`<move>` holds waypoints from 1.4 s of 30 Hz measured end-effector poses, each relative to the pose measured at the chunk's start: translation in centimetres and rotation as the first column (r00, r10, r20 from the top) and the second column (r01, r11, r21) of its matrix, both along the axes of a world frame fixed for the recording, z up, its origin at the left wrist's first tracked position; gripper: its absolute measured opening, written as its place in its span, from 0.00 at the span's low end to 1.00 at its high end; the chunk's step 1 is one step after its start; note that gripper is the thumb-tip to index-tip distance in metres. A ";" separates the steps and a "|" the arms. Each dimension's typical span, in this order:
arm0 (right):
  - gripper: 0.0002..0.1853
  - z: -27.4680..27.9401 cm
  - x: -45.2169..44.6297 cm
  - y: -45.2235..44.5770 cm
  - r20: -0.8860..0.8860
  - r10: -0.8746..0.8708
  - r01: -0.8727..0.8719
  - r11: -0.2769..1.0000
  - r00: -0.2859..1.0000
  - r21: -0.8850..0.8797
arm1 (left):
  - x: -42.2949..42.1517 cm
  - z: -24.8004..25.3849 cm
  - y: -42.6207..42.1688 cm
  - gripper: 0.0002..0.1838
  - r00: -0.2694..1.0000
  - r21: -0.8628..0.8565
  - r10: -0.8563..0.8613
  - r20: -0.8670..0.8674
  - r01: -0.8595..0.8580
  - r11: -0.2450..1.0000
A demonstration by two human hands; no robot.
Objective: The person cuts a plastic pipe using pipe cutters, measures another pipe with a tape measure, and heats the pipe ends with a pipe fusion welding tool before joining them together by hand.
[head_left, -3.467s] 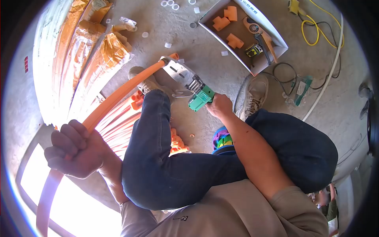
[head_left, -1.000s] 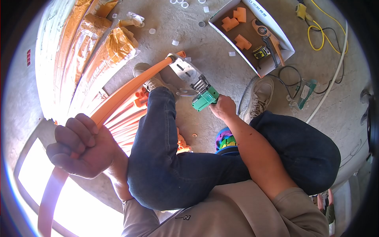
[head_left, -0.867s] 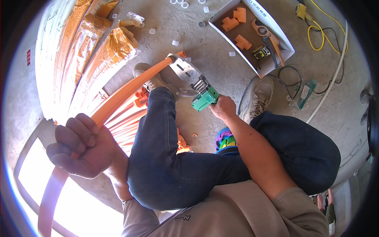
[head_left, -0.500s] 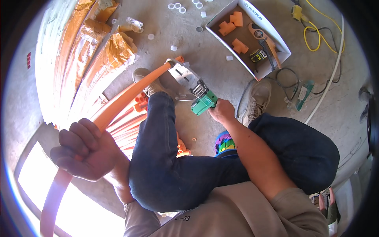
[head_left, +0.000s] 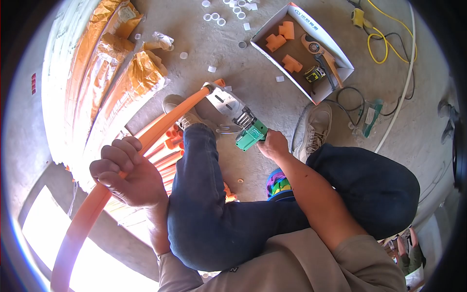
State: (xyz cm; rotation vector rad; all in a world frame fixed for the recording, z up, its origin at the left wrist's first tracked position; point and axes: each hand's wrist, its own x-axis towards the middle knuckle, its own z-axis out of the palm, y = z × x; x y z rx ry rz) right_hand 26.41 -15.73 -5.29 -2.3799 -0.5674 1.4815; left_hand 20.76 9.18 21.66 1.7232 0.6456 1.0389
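My left hand (head_left: pixel 134 177) is closed around a long orange plastic pipe (head_left: pixel 168 119), which runs from the lower left up toward the middle. My right hand (head_left: pixel 274 145) grips the handle of a green plastic-pipe welder (head_left: pixel 252 135). The welder's flat metal heating plate (head_left: pixel 224 101) points up and left. At the plate's tip, the pipe's far end meets a dark heating die. A short orange piece (head_left: pixel 220 82) shows just beyond the plate. Whether the pipe sits fully over the die cannot be made out.
A white-edged cardboard box (head_left: pixel 275 66) holds orange tee fittings (head_left: pixel 287 30), an orange-handled cutter (head_left: pixel 311 44) and a tape measure (head_left: pixel 314 74). Wrapped pipe bundles (head_left: pixel 129 82) lie left. White plastic rings (head_left: pixel 214 17) dot the floor. A yellow cable (head_left: pixel 386 48) lies right.
My left hand and the held stretch of pipe have shifted right and slightly up in view. My right hand still holds the welder against the pipe end; the view itself has shifted slightly.
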 end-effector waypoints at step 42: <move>0.22 -0.5 0.0 -0.2 -0.001 -0.008 0.008 1.000 1.000 0.020 | -0.4 0.3 4.5 0.23 0.848 -0.118 -0.523 0.088 0.530 0.840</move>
